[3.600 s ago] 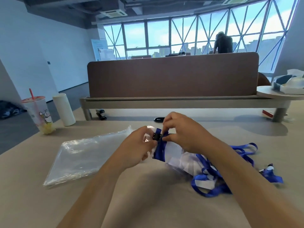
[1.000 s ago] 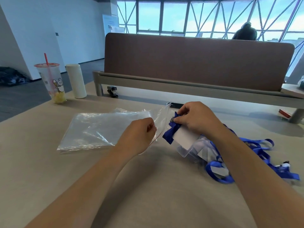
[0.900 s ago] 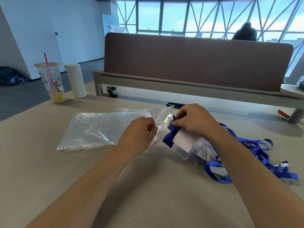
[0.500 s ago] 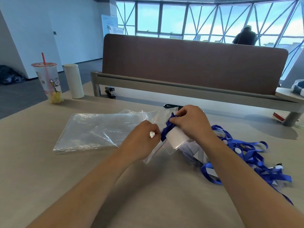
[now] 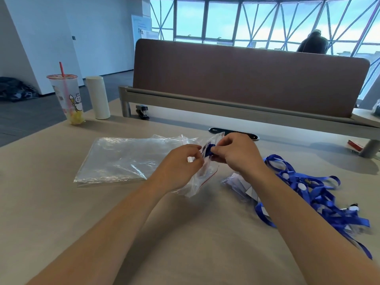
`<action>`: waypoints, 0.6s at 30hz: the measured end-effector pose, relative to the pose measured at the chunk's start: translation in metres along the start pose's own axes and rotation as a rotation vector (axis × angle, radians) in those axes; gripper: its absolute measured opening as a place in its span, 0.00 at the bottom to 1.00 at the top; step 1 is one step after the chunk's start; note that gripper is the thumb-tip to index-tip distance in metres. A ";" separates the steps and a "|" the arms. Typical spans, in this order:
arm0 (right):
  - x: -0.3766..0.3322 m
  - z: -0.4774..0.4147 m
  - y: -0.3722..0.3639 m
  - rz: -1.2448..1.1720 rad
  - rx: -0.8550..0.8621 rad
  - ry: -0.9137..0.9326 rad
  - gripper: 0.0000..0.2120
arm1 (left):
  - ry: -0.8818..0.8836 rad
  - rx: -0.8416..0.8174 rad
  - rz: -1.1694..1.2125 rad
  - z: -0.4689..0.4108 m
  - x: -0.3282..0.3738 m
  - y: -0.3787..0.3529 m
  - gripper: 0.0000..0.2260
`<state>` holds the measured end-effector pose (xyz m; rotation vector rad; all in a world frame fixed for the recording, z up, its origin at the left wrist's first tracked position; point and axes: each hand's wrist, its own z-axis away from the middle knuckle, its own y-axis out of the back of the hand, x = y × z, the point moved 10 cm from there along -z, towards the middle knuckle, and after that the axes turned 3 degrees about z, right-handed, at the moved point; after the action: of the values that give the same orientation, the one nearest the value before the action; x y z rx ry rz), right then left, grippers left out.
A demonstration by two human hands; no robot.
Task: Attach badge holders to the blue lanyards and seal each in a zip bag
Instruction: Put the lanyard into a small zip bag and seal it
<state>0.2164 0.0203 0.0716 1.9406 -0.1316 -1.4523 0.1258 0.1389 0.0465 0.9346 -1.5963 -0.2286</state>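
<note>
A small zip bag (image 5: 202, 175) is pinched near its top by the curled fingers of the left hand (image 5: 178, 167). A folded blue lanyard (image 5: 207, 150) is pinched by the right hand (image 5: 236, 153) at the mouth of that bag, just above the counter (image 5: 185, 239). A flat pile of empty bags (image 5: 127, 159) is laid to the left. A heap of lanyards (image 5: 312, 190) is spread to the right, with clear badge holders (image 5: 238, 184) beside it.
</note>
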 end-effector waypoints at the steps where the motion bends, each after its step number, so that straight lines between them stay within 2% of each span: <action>1: -0.002 -0.001 -0.003 0.064 -0.020 0.028 0.05 | 0.004 0.011 0.008 -0.002 -0.001 0.002 0.08; 3: -0.004 -0.002 -0.009 0.243 -0.069 0.088 0.01 | 0.012 0.022 0.037 -0.005 -0.003 0.003 0.09; 5: -0.006 -0.003 -0.015 0.421 -0.116 0.153 0.06 | 0.020 0.018 0.051 -0.006 -0.004 0.004 0.10; 7: -0.007 -0.002 -0.017 0.501 -0.159 0.202 0.10 | 0.026 0.023 0.056 -0.008 -0.004 0.006 0.11; 9: -0.009 -0.002 -0.012 0.529 -0.140 0.243 0.09 | 0.042 0.035 0.068 -0.009 -0.005 0.009 0.10; 11: -0.009 -0.004 0.001 0.575 -0.024 0.254 0.08 | 0.078 0.044 0.093 -0.010 -0.008 0.013 0.09; 13: -0.006 -0.005 0.012 0.585 0.094 0.236 0.15 | 0.098 0.034 0.126 -0.010 -0.008 0.015 0.09; 16: -0.002 -0.005 0.000 0.531 0.022 0.259 0.32 | 0.099 -0.027 0.122 -0.007 -0.001 0.017 0.08; 18: -0.004 -0.004 -0.008 0.466 -0.022 0.312 0.28 | 0.087 -0.069 0.064 -0.005 0.006 0.019 0.06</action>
<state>0.2161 0.0300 0.0709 1.9282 -0.3930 -0.8371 0.1223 0.1493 0.0636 0.8286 -1.5258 -0.1944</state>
